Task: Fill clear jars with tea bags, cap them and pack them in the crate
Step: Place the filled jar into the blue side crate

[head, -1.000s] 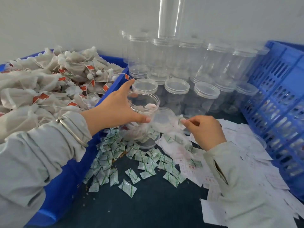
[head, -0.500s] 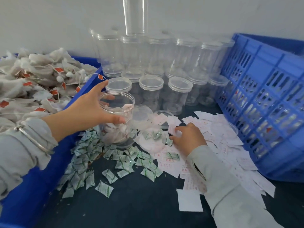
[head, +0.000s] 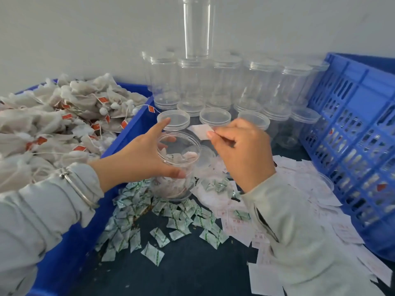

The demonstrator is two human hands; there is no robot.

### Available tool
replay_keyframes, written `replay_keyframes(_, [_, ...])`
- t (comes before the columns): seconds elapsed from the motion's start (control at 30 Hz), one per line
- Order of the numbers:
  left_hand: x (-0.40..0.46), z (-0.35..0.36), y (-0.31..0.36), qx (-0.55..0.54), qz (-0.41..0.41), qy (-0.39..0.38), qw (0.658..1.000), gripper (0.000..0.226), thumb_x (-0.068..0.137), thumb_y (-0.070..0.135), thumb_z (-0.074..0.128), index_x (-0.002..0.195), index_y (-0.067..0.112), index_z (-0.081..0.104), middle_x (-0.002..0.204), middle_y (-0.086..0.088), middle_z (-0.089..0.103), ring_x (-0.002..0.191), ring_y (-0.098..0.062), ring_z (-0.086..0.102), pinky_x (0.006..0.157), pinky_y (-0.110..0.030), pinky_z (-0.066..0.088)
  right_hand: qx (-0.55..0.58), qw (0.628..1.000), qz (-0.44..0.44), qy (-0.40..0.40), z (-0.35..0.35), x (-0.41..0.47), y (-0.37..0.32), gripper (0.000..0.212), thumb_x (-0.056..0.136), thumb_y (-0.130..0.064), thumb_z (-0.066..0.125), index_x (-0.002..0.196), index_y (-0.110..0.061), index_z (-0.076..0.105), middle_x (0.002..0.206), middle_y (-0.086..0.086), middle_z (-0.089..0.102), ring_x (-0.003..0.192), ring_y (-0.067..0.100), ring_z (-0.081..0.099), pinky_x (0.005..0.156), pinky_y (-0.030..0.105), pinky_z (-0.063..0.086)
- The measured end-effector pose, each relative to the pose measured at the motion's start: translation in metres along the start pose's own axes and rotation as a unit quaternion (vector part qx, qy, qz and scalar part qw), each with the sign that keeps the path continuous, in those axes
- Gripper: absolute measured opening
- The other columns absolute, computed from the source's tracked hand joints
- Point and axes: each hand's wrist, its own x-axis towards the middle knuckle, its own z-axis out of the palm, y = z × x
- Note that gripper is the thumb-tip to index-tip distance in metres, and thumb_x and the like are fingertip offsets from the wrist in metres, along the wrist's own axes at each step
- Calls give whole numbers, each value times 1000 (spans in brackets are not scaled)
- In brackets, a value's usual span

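- At the middle of the dark bench (head: 188, 272), the open jar (head: 177, 165) stands upright, part-filled with tea bags; the left hand (head: 147, 159) wraps its side, seemingly to steady the mouth for filling.
- Just above and right of the rim, the right hand (head: 241, 152) pinches a small paper slip (head: 202, 133), probably meant to go inside before capping.
- The 2 hands are apart, each clamped on its own thing.
- Loose tea bags (head: 64, 127) heap the blue bin on the left; capped empty jars (head: 215, 90) stack behind.
- The blue crate (head: 354, 146) waits at right; green sachets (head: 158, 229) and paper slips litter the path there.
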Motion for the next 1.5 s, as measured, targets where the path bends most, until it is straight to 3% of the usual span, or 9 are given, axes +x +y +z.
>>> replay_keyframes(0.27, [-5, -1, 2, 24, 24, 4, 999, 132, 45, 52, 83, 147, 45, 0, 126, 19, 47, 98, 16, 45, 68, -1, 37, -172, 946, -5, -276, 45, 21, -25, 29, 95, -27, 48, 105, -17, 72, 110, 11, 51, 108, 30, 44, 93, 35, 38])
replay_keyframes(0.43, [-2, 1, 0, 21, 41, -18, 999, 134, 44, 48, 84, 147, 44, -1, 121, 26, 52, 107, 6, 52, 82, -9, 38, -193, 910, -1, -368, 41, 13, -31, 57, 97, -51, 27, 111, -17, 70, 115, 8, 50, 110, 26, 34, 99, 42, 31])
replay_keyframes(0.6, [-5, -3, 1, 34, 74, -7, 997, 128, 48, 45, 80, 148, 42, 1, 106, 27, 56, 94, 14, 54, 72, 1, 39, -144, 885, -4, -443, 31, 5, -37, 92, 71, -76, 2, 106, -23, 69, 104, 5, 47, 105, 24, 34, 100, 43, 30])
replay_keyframes(0.8, [-10, -5, 14, -29, 100, 90, 990, 116, 46, 38, 79, 142, 48, 15, 104, 29, 61, 99, 24, 48, 74, 7, 34, -77, 946, -49, -310, 16, 9, -42, 46, 93, -51, 44, 123, -20, 60, 112, 4, 56, 109, 22, 44, 96, 44, 37])
replay_keyframes(0.97, [-8, -9, 54, -51, 109, 181, 976, 115, 37, 54, 72, 138, 59, 17, 104, 32, 59, 96, 26, 49, 69, -3, 40, 0, 968, -87, -234, -28, 27, -52, 20, 92, -21, 59, 99, -6, 71, 90, 11, 58, 90, 24, 51, 83, 43, 42])
replay_keyframes(1.17, [23, -1, 143, -80, 183, 212, 957, 114, 43, 53, 74, 145, 41, 24, 89, 28, 63, 76, 17, 56, 62, 3, 38, -160, 960, -125, -195, -112, 69, -47, 23, 97, -20, 46, 99, -10, 67, 87, -1, 49, 93, 18, 47, 81, 24, 31])
replay_keyframes(1.27, [44, 19, 202, -111, 233, 204, 944, 73, 47, 50, 72, 117, 36, 57, 54, 25, 55, 51, 8, 50, 50, -2, 36, -227, 957, -121, -136, -166, 85, -38, 24, 96, -16, 48, 97, -8, 71, 91, 3, 62, 86, 15, 51, 77, 20, 30])
replay_keyframes(1.37, [66, 42, 262, -130, 289, 202, 927, 28, 52, 51, 75, 74, 53, 57, 67, 25, 58, 65, 16, 55, 59, -1, 40, -256, 958, -98, -81, -224, 95, -23, 19, 90, -12, 56, 91, -9, 75, 88, 7, 69, 83, 20, 58, 76, 24, 37])
replay_keyframes(1.5, [98, 76, 331, -138, 350, 182, 909, 47, 61, 49, 83, 100, 30, 65, 85, 16, 65, 77, 9, 57, 68, -5, 43, -346, 934, -77, -48, -295, 106, 7, 16, 87, -14, 61, 91, -14, 76, 85, 9, 72, 82, 26, 62, 76, 33, 44])
